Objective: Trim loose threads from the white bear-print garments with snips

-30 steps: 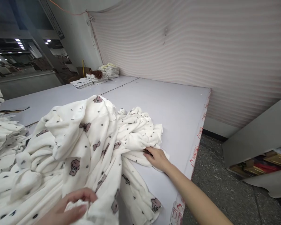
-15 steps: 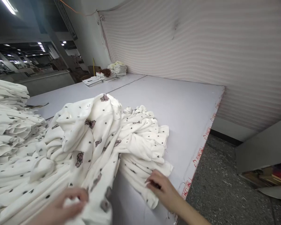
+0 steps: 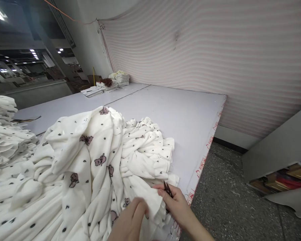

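A big heap of white fabric (image 3: pixel 100 140), printed with purplish bears and small dark marks, lies gathered in folds on the table. At its lower right edge my right hand (image 3: pixel 175 201) pinches a fold between thumb and forefinger. Small dark thread snips (image 3: pixel 167 189) are tucked in that same hand, blades pointing up. My left hand (image 3: pixel 131 217), slightly blurred, is closed on the cloth just to the left, its fingers bent and their tips partly hidden.
The pale table (image 3: pixel 185 113) has a taped edge with red print on the right. Folded stacks (image 3: pixel 120 79) sit at its far end. More white fabric (image 3: pixel 7 140) is piled at left. A striped sheet (image 3: pixel 203 50) hangs behind; a shelf unit (image 3: pixel 278 157) stands right.
My left hand has moved right, close to my right hand. The right hand now pinches the fabric edge, and the snips show in it. The view has shifted slightly to the right.
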`<state>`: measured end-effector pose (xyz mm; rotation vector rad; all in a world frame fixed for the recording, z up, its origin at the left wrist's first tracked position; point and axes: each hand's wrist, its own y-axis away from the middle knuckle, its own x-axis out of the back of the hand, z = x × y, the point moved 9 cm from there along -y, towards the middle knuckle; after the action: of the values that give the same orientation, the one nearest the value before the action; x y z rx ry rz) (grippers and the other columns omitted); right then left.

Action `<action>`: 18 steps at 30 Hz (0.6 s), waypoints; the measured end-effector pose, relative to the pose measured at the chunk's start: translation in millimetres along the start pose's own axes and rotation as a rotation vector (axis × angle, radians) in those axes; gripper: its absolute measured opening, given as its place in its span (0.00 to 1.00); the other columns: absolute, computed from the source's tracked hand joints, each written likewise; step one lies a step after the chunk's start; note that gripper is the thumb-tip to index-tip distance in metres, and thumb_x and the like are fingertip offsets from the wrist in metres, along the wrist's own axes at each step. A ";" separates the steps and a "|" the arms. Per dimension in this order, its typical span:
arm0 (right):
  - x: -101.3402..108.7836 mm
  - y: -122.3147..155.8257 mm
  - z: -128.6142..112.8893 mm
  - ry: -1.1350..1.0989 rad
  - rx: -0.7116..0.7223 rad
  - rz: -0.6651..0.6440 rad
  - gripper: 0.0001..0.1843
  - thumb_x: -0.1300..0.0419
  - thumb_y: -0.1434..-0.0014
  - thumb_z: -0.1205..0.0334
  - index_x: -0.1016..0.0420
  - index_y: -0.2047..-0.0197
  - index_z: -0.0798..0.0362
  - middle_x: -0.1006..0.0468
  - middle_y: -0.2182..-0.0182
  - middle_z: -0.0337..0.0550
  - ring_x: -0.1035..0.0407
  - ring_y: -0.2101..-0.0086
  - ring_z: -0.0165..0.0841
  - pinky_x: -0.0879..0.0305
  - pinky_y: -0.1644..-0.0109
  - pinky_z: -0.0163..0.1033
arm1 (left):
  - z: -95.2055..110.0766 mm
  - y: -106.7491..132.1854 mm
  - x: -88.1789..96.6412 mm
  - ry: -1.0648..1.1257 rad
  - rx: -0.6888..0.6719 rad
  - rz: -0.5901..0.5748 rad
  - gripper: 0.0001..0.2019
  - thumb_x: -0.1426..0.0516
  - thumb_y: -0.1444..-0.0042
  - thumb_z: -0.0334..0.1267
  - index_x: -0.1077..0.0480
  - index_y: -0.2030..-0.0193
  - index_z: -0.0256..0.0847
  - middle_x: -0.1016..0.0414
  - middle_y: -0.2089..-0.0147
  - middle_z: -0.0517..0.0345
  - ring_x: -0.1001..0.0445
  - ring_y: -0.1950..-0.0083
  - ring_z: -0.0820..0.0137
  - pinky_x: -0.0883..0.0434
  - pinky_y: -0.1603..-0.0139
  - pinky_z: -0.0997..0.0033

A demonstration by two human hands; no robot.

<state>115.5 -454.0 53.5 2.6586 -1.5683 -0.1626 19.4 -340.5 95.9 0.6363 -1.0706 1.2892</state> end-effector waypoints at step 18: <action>4.1 42.7 -53.7 0.620 0.159 -0.139 0.10 0.40 0.40 0.61 0.20 0.56 0.45 0.21 0.67 0.39 0.26 0.65 0.34 0.36 0.66 0.31 | 16.9 -28.5 26.2 0.171 -0.071 0.259 0.12 0.52 0.46 0.20 0.43 0.64 0.44 0.31 0.60 0.54 0.30 0.59 0.67 0.31 0.61 0.71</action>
<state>86.7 -478.8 110.7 2.5515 -1.2302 0.7353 40.4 -349.7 131.3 0.3339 -1.0755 1.4924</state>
